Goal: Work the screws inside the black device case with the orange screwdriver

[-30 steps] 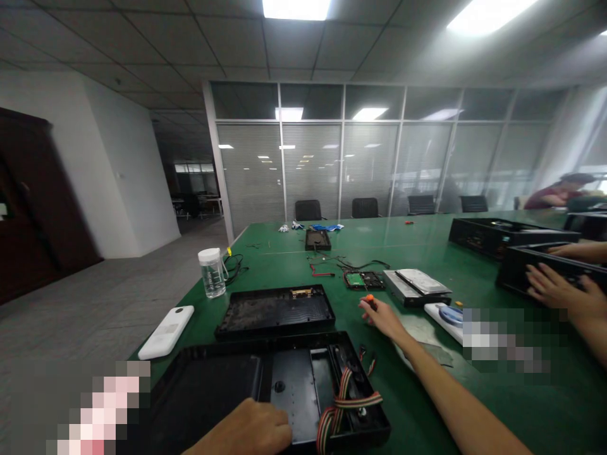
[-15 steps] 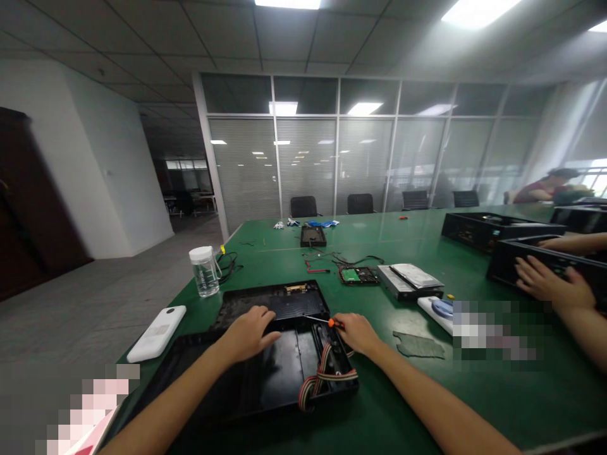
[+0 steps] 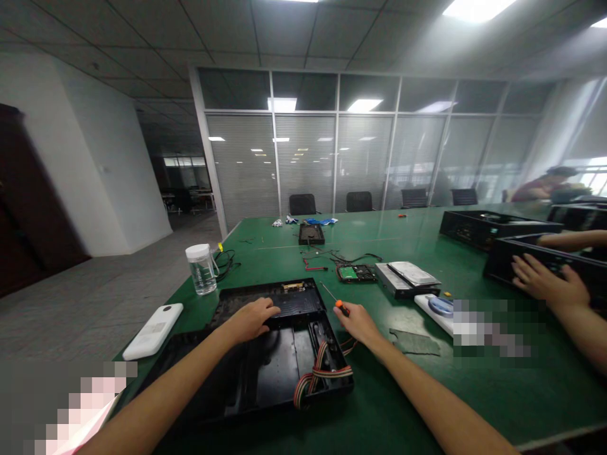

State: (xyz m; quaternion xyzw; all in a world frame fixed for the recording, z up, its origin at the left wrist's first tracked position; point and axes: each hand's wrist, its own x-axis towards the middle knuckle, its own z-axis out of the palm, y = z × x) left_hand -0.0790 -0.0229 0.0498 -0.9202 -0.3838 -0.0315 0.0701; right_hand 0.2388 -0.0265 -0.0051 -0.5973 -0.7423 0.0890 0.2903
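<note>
Resting flat, fingers spread, the left hand (image 3: 251,319) presses the far edge of the open case (image 3: 265,366); the right hand (image 3: 358,323) is clamped on a screwdriver (image 3: 332,298) just right of it. A ribbon cable (image 3: 320,373) crosses the case. Nearby: lid (image 3: 279,300), jar (image 3: 202,270), drive (image 3: 406,279). Pixelated patches hide two areas; no writing legible.

1. A long green tabletop (image 3: 427,404) fills the room's middle.
2. Black office chairs (image 3: 302,204) stand along its far end.
3. Behind them runs a glass partition (image 3: 332,158) with closed blinds.
4. A white wall (image 3: 95,164) and a dark wooden door (image 3: 23,202) stand left.
5. Grey floor (image 3: 95,297); ceiling light panels (image 3: 477,7) glow.
</note>
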